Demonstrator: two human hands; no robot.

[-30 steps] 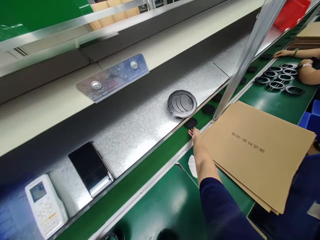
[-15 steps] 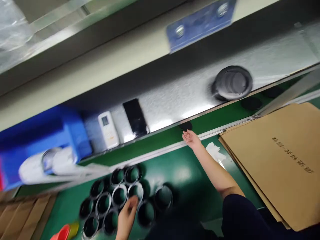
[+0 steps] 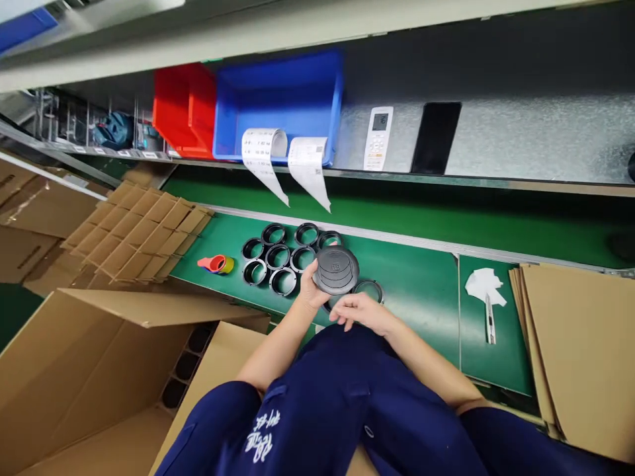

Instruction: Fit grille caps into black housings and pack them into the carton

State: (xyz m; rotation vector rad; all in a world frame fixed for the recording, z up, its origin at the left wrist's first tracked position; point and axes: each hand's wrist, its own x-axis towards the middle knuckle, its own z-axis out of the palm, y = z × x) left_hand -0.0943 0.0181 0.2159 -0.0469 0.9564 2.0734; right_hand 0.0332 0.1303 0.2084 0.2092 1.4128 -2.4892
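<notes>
My left hand (image 3: 309, 285) is closed on the rim of a round black air vent (image 3: 336, 270), whose slatted face is turned up toward me. Just below the vent, my right hand (image 3: 358, 311) is held palm down with its fingers loosely bent and apart; nothing shows in it. Several black rings (image 3: 278, 256) stand close together on the green bench, to the left of and behind the vent. Another black ring (image 3: 370, 289) is partly hidden behind my right hand, and part of one more shows under the vent.
Red and yellow tape rolls (image 3: 217, 264) lie left of the rings. A box cutter (image 3: 490, 318) and white paper (image 3: 485, 285) are at right, beside stacked cardboard sheets (image 3: 585, 357). An open carton (image 3: 99, 357) stands lower left. The shelf above holds a blue bin (image 3: 282, 99), remote (image 3: 378, 139) and phone (image 3: 436, 137).
My right hand has come back from a dark disc under the shelf to the front of the bench. My left hand has left the rings and now holds the vent. The view has swung left.
</notes>
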